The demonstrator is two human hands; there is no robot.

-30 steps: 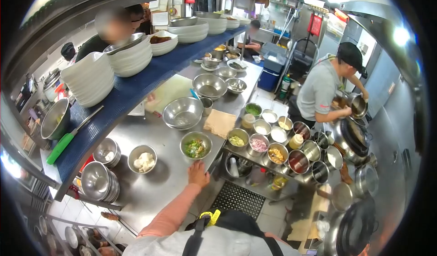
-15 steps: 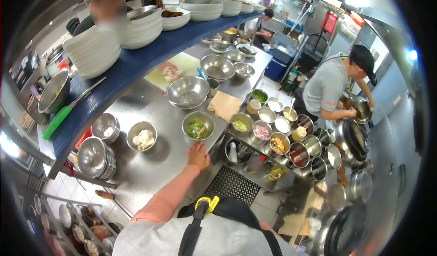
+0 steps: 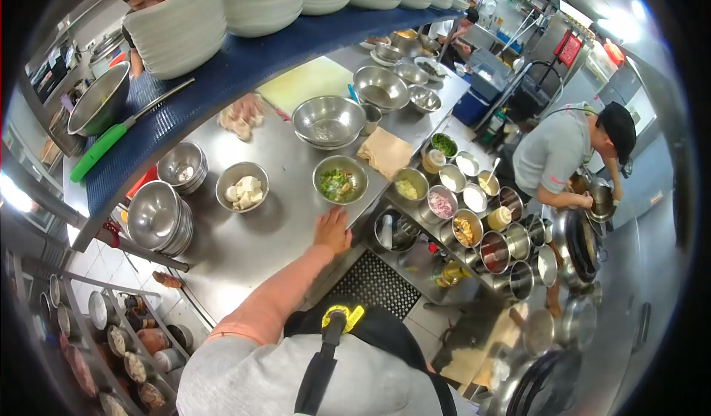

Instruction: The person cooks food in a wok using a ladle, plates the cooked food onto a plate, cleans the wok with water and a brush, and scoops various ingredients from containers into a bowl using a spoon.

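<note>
My left hand (image 3: 332,231) lies flat with fingers spread on the edge of the steel counter (image 3: 222,268), holding nothing. Just above its fingertips stands a metal bowl of chopped greens (image 3: 339,182). A bowl with white pieces (image 3: 243,188) is to its left. Farther back sit a large empty metal bowl (image 3: 329,121) and a folded tan cloth (image 3: 386,152). My right hand is out of view, hidden below my body's edge.
Ingredient containers (image 3: 442,203) fill the right-hand rack. A co-worker (image 3: 559,149) bends over pots at the right. White bowls (image 3: 176,35) stand on the blue shelf (image 3: 252,59). Across it is another person. A green-handled tool (image 3: 100,152) lies at the left.
The view has shifted, so the counter items appear farther right. Across the shelf, another person's hand has moved pale meat from the cutting board onto the counter. My left hand stays at the edge.
</note>
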